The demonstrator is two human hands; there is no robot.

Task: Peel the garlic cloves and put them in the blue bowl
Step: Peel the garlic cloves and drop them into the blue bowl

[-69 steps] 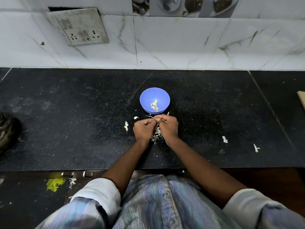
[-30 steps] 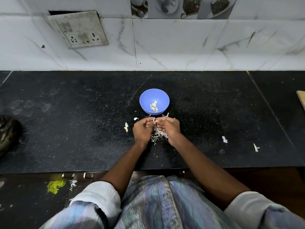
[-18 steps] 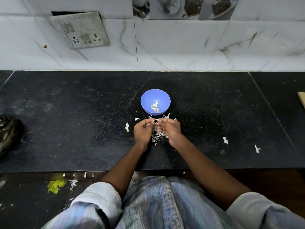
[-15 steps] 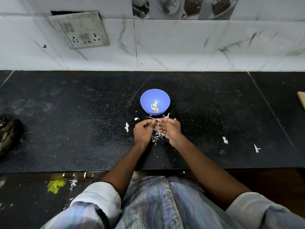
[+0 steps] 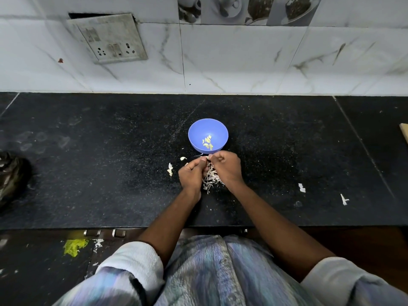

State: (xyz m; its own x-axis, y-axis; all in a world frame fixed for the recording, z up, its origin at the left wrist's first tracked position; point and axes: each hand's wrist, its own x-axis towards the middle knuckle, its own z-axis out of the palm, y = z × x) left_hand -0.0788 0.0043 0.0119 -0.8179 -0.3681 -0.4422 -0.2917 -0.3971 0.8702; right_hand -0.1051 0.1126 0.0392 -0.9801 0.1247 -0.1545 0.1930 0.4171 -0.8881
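Observation:
A small blue bowl [image 5: 198, 131] stands on the black counter [image 5: 110, 164] and holds several peeled yellowish garlic cloves [image 5: 207, 142]. Just in front of it my left hand [image 5: 191, 174] and my right hand [image 5: 227, 168] meet fingertip to fingertip, pinching a garlic clove [image 5: 207, 159] that is almost hidden between the fingers. A heap of white garlic skins [image 5: 210, 178] lies on the counter under and between my hands.
Loose skin scraps [image 5: 170, 168] lie left of my hands, and white flecks [image 5: 301, 187] lie to the right. A dark bag [image 5: 11, 177] sits at the left edge. A wooden edge [image 5: 405, 134] shows far right. A tiled wall with a socket plate [image 5: 110, 38] rises behind.
My hands have stayed in front of the bowl, working the clove; my right hand has shifted a little toward the bowl's near rim. The skin heap shows more between my wrists.

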